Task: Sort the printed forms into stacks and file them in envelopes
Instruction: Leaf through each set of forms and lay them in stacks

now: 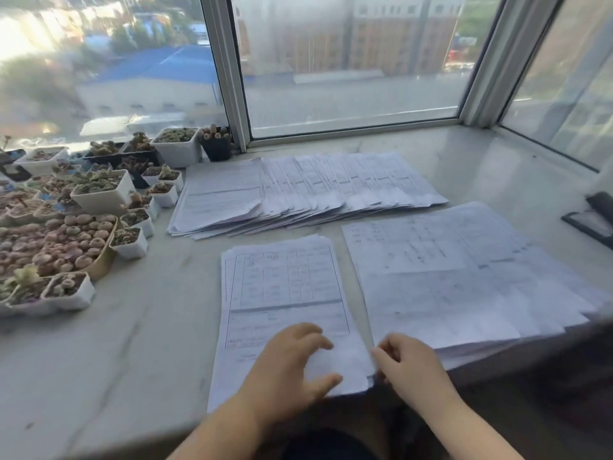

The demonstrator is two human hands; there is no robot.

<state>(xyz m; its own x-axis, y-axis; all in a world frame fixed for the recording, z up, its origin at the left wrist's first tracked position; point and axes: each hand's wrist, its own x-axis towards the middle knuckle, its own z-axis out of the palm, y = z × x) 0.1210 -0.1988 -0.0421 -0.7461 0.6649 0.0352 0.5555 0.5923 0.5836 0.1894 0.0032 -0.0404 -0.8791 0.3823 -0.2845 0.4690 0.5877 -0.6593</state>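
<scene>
Head view shows the sorting well under way, by my reckoning: a long fanned row of forms (311, 190) lies far beyond both hands, a wide spread pile (464, 277) sits just past the right hand (409, 366), and a neater stack (285, 310) lies under the left hand (292, 363). No envelopes are in sight, so filing looks still to come. The left hand rests on that stack, fingers loosely spread; the right pinches its near corner.

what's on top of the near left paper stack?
The left hand rests on the near stack of white printed forms, fingers spread; the right hand touches its right edge. Sheets below the top form are covered.
</scene>
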